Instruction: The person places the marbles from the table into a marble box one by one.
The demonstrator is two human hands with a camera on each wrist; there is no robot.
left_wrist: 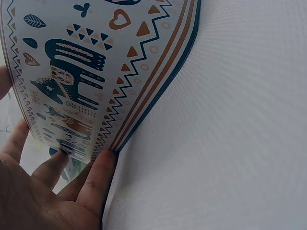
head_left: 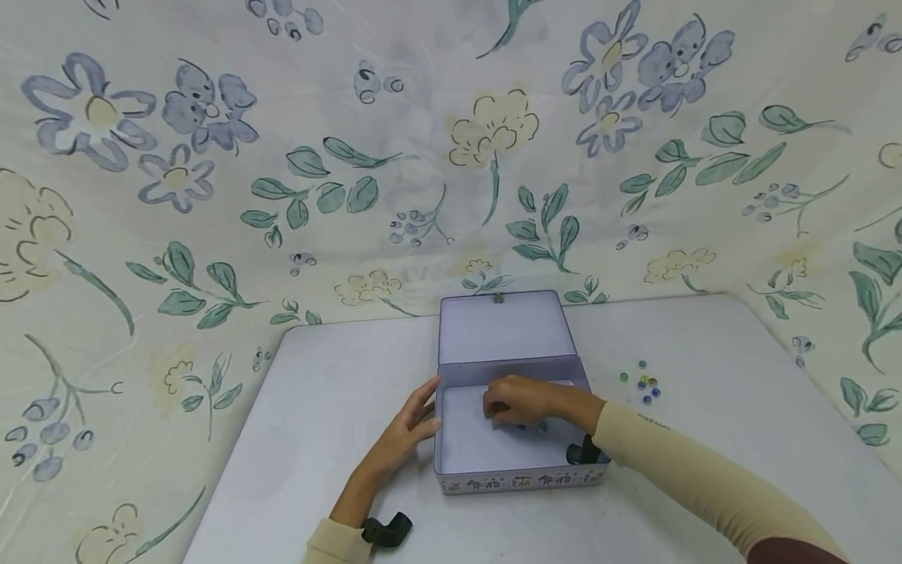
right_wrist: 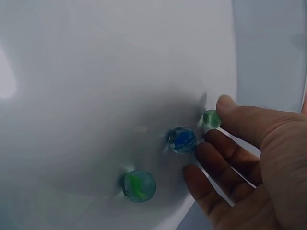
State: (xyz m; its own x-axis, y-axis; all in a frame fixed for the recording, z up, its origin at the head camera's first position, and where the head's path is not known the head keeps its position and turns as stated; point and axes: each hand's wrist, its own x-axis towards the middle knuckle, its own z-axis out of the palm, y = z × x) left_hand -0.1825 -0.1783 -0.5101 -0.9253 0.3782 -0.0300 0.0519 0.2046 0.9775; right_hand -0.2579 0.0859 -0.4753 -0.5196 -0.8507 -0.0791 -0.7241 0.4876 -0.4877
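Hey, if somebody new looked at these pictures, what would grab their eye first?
Probably the big flowered cloth behind the table, filling the top of the head view. Then the open tin on the table, lid tipped back, the right hand inside by three marbles and the left hand at its left side. More marbles lie loose to the tin's right.
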